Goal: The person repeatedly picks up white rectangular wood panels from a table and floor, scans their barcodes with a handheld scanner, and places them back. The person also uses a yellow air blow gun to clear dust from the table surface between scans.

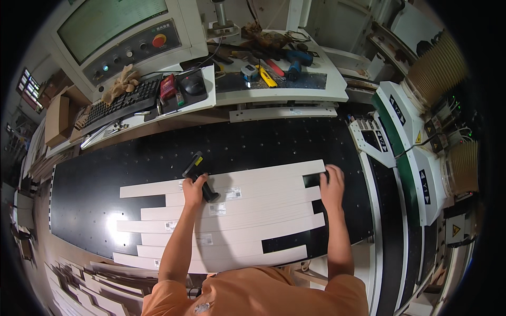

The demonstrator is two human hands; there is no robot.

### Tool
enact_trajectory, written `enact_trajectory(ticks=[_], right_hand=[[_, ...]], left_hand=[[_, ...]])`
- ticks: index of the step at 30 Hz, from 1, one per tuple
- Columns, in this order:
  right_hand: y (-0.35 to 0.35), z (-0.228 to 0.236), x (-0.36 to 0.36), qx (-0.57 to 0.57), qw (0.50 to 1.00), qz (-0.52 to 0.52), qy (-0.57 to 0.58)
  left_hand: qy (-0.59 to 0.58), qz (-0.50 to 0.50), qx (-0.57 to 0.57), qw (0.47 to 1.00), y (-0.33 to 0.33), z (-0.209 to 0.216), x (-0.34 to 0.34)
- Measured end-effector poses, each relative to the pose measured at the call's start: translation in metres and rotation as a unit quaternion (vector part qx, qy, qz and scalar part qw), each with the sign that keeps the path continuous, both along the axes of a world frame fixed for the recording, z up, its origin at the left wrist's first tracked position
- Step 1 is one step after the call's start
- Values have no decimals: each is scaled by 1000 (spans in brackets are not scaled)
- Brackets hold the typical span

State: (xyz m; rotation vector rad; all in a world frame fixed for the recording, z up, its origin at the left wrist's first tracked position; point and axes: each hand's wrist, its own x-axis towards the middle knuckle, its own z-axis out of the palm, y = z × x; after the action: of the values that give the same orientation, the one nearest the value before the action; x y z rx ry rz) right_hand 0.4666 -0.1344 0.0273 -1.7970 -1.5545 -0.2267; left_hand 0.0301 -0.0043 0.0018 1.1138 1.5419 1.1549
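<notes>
My left hand (193,190) is closed around a black handheld barcode scanner (209,193) with a yellow label on its head, held over the upper boards. Under it, long pale boards (263,201) lie side by side on a black table, their ends staggered. Several carry white labels (217,209) with printed codes. At the right ends of the upper boards rests my right hand (332,185), fingers apart, fingertips at the end of the farthest board (284,173). Whether they press on that board I cannot tell.
The black table (84,189) is dotted with small holes. Beyond it stand a control panel (132,47), a keyboard (124,105) with a glove (121,86), and a shelf of tools (267,77). White machine heads with hoses (403,116) flank the right side. More boards (95,287) lie lower left.
</notes>
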Motion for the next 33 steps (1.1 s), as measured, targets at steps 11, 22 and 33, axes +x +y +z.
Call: enact_trajectory(ticks=[11,22,33], right_hand=[[290,-9,-18,-380,903,42,-195],[148,46,-108,-225,891,334,-208],[140,-19,-182,-248,847,467,54]], left_hand=[[-52,13,-42,998,-11,1,18],[-203,-83,-84,972,-44,36,23],[-241,145,0,959,-140,0,-34]])
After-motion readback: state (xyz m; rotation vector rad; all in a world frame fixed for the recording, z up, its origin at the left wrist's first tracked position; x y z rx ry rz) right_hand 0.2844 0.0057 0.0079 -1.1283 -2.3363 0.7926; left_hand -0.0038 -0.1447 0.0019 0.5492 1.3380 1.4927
